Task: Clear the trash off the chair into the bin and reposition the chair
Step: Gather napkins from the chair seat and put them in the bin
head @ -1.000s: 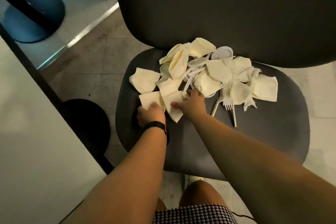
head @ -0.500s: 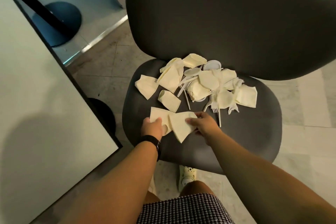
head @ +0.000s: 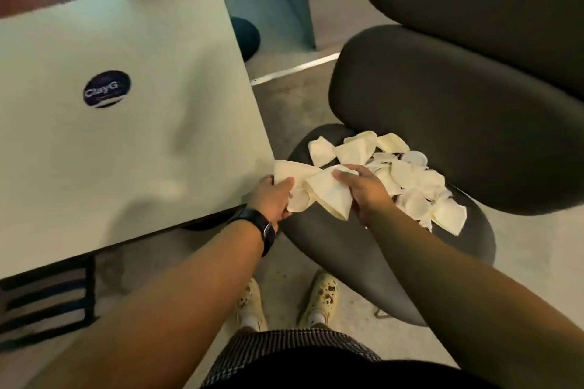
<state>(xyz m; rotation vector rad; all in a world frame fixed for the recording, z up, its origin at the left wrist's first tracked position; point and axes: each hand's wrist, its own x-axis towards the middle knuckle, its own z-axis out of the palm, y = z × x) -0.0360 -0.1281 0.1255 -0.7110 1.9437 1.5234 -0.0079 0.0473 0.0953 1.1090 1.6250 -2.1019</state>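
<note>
A dark grey chair (head: 363, 249) stands to my right, its seat bearing a heap of cream paper napkins and white plastic cutlery (head: 407, 180). My left hand (head: 273, 199), with a black watch on the wrist, grips one end of a bunch of napkins (head: 319, 189) lifted above the seat's front left edge. My right hand (head: 363, 186) grips the other end of the same bunch. No bin is in view.
A pale table (head: 126, 123) with a round dark sticker (head: 106, 88) fills the left, its corner touching my left hand. Dark round bases (head: 246, 35) stand on the floor beyond it. A black slatted object (head: 47, 300) sits at lower left. My feet are below the seat's edge.
Both hands have lifted the napkins off the seat and drawn them left toward the table corner. My view has swung left, so the table shows more.
</note>
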